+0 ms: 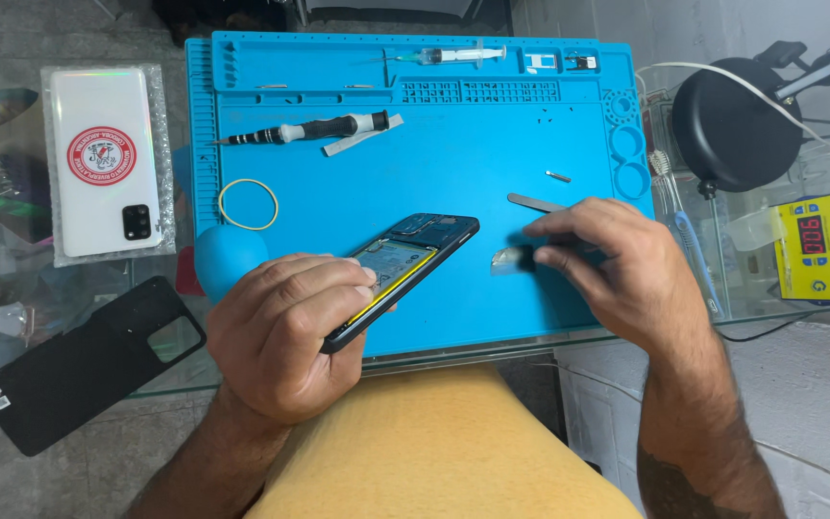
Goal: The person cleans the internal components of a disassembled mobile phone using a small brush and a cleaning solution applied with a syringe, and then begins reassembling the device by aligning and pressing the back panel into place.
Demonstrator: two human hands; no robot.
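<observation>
The left hand [285, 332] grips an opened smartphone [403, 277] by its lower end, fingers wrapped over one long side and thumb under the other, holding it tilted just above the near edge of the blue silicone repair mat [492, 144]. The phone's rear cover is already off: the inner frame, a pale shielded area and a yellow strip along one side lie bare. Its long axis runs diagonally, the held end pointing to the mat's near-left corner and the free end to the far-right. How much inside work remains cannot be judged; no part looks lifted out, so the job seems to be in its middle stage.

The right hand [607, 264] rests on the mat's right part, fingers pressed together around a dark slim tool whose kind I cannot tell, its tip on a small clear scrap of film [509, 259]. Just beyond its knuckles lie metal tweezers [535, 203].

Toward the mat's far-left corner lie a precision screwdriver [305, 129] and, nearer, a yellow rubber band [248, 204]; a syringe [449, 56] sits along the far edge. Off the mat's left edge on the glass table [761, 298] are a white back cover in a clear sleeve [103, 163] and a black phone case [88, 360].
</observation>
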